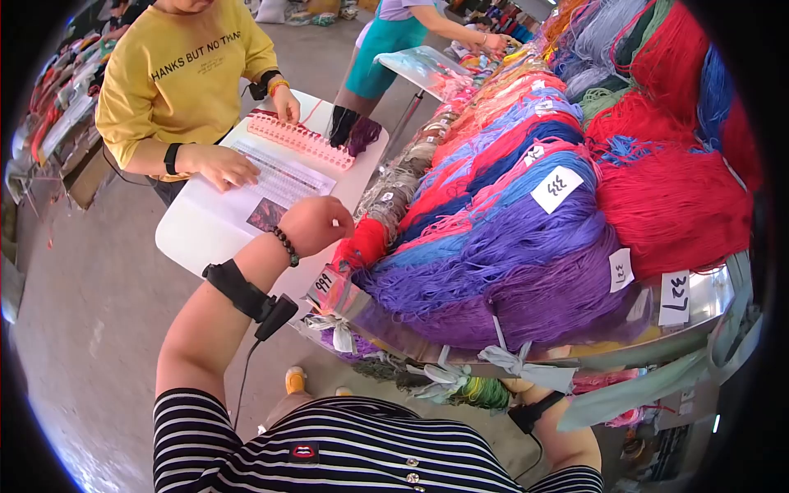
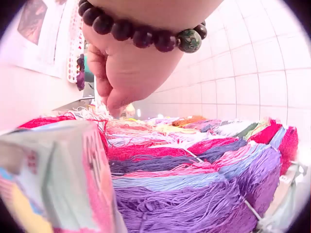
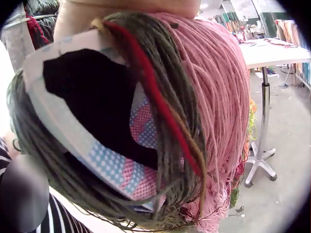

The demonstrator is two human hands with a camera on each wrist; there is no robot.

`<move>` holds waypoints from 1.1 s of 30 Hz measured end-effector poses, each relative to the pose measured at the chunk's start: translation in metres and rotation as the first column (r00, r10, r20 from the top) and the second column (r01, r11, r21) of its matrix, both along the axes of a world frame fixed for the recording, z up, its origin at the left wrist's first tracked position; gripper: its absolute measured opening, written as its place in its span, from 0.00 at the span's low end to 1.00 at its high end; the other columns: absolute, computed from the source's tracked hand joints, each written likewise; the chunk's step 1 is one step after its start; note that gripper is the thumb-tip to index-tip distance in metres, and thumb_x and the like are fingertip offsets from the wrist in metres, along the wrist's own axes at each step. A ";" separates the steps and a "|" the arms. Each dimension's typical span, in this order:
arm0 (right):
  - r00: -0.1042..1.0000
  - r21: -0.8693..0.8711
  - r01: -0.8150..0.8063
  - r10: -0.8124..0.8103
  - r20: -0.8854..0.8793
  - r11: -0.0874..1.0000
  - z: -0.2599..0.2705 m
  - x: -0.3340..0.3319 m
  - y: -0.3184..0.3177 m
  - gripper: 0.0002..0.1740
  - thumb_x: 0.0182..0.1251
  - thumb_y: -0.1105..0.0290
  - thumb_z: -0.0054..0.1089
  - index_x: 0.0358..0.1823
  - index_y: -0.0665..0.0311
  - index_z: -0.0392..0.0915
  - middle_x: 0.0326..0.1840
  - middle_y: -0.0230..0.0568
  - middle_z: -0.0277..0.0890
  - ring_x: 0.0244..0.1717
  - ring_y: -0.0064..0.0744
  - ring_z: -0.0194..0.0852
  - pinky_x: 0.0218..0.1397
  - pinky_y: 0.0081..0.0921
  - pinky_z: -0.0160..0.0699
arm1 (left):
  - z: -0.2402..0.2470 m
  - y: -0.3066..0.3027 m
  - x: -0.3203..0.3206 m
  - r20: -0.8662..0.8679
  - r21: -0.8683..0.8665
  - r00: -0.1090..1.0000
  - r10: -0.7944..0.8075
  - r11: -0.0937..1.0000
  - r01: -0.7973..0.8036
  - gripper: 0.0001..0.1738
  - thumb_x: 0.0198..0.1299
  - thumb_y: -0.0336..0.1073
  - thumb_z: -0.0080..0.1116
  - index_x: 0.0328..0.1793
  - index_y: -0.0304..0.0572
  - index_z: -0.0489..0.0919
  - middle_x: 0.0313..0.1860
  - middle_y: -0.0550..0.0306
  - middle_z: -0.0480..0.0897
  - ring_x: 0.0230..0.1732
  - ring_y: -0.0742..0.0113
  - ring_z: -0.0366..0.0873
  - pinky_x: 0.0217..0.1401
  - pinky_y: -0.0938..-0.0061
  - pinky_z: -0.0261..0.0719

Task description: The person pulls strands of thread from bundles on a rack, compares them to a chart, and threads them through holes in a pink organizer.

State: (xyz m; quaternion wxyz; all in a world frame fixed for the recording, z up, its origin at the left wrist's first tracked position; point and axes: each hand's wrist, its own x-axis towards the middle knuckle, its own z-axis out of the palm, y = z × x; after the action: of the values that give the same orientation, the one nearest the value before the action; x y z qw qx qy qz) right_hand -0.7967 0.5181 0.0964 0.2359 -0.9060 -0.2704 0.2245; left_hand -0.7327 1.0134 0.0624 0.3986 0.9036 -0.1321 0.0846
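Observation:
My left hand (image 1: 312,228), with a dark bead bracelet (image 1: 286,246) at its wrist, hovers with bent fingers beside a red yarn bundle (image 1: 366,242) at the near left end of the rack. In the left wrist view, the fingers (image 2: 109,97) point down toward the yarn; whether they pinch a strand, I cannot tell. My right hand (image 1: 518,384) is low under the rack's front edge, mostly hidden by tied fabric strips, next to a green skein (image 1: 483,393). In the right wrist view, dark green yarn (image 3: 187,102) and pink yarn (image 3: 218,97) hide its fingers.
Purple yarn (image 1: 542,279) and other skeins lie along the rack with numbered paper tags (image 1: 556,189). A white table (image 1: 185,234) holds a printed chart (image 1: 283,181) and a punched thread card (image 1: 296,140). Behind it stands a person in a yellow shirt (image 1: 193,74). Another person stands farther back.

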 end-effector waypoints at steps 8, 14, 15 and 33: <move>1.000 -0.041 -0.023 0.023 -0.007 0.999 -0.006 -0.002 -0.001 0.27 0.67 0.55 0.53 0.60 0.66 0.77 0.63 0.54 0.73 0.67 0.54 0.66 0.72 0.41 0.58 | 0.000 -0.002 -0.001 0.076 0.078 0.993 -0.091 0.993 0.085 0.04 0.52 0.33 0.64 0.33 0.45 0.86 0.34 0.54 0.83 0.39 0.55 0.82 0.42 0.65 0.79; 1.000 -0.048 -0.024 0.024 0.002 0.999 -0.009 -0.003 -0.001 0.27 0.66 0.55 0.53 0.60 0.65 0.77 0.63 0.54 0.73 0.67 0.53 0.67 0.72 0.41 0.59 | 0.002 -0.009 -0.001 0.185 0.167 0.981 -0.055 0.986 0.024 0.03 0.53 0.32 0.63 0.31 0.45 0.85 0.35 0.54 0.82 0.38 0.54 0.81 0.42 0.63 0.79; 1.000 -0.048 -0.024 0.025 0.003 0.999 -0.008 -0.002 -0.001 0.27 0.66 0.55 0.54 0.60 0.65 0.77 0.63 0.54 0.73 0.67 0.53 0.67 0.72 0.41 0.59 | 0.005 -0.010 -0.002 0.208 0.172 0.978 -0.026 0.985 -0.010 0.03 0.53 0.32 0.62 0.31 0.45 0.85 0.35 0.54 0.82 0.38 0.53 0.81 0.42 0.63 0.79; 0.996 -0.089 -0.053 0.059 0.070 0.995 -0.003 0.002 -0.007 0.26 0.66 0.57 0.56 0.60 0.64 0.76 0.63 0.53 0.73 0.66 0.53 0.67 0.71 0.39 0.61 | 0.037 0.039 -0.078 -0.308 -0.745 0.947 0.096 0.595 -0.302 0.08 0.74 0.38 0.45 0.44 0.47 0.73 0.27 0.71 0.73 0.25 0.81 0.66 0.27 0.85 0.63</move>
State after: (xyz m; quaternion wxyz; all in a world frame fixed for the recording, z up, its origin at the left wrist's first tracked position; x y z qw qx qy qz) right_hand -0.7950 0.5107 0.0937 0.1798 -0.9150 -0.2940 0.2097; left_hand -0.8109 1.0525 0.0991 0.7526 0.6511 0.0688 0.0701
